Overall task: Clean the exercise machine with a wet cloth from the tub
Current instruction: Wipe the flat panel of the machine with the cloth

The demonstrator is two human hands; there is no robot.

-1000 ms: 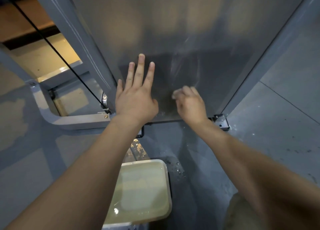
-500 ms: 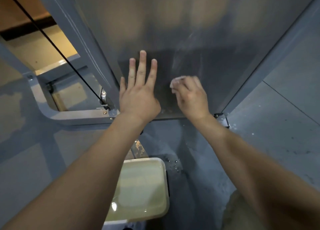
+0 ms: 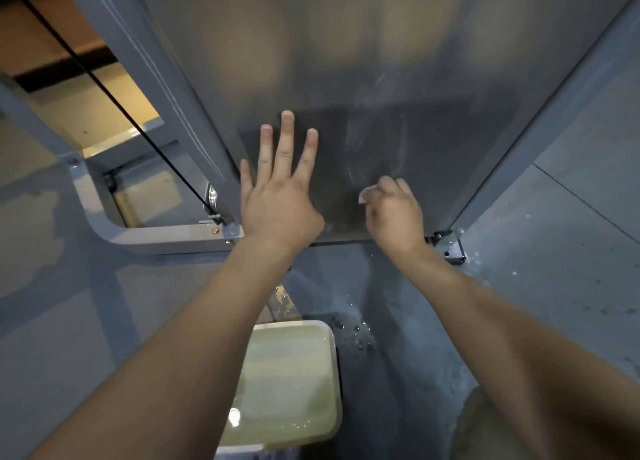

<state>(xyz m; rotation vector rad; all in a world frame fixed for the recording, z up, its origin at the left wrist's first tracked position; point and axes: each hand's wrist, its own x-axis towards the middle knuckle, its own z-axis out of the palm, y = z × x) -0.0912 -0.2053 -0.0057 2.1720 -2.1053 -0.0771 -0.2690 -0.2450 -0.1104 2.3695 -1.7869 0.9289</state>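
Note:
The exercise machine's grey metal panel (image 3: 398,61) fills the upper view, with wet streaks near its lower part. My left hand (image 3: 277,196) lies flat on the panel, fingers straight and spread. My right hand (image 3: 393,213) grips a small white cloth (image 3: 367,193) and holds it against the panel's lower edge; most of the cloth is hidden under the fingers. A cream tub (image 3: 329,331) of murky water stands on the floor below my arms.
A grey upright post (image 3: 166,89) and a black cable (image 3: 104,92) run at the left, above a curved base frame (image 3: 145,238). A bolted foot bracket (image 3: 450,248) sits at the panel's right corner. The grey floor (image 3: 571,251) has water drops near the tub.
My right hand with the cloth has slid back down toward the panel's lower edge after rising half a second ago. My left hand has stayed flat on the panel.

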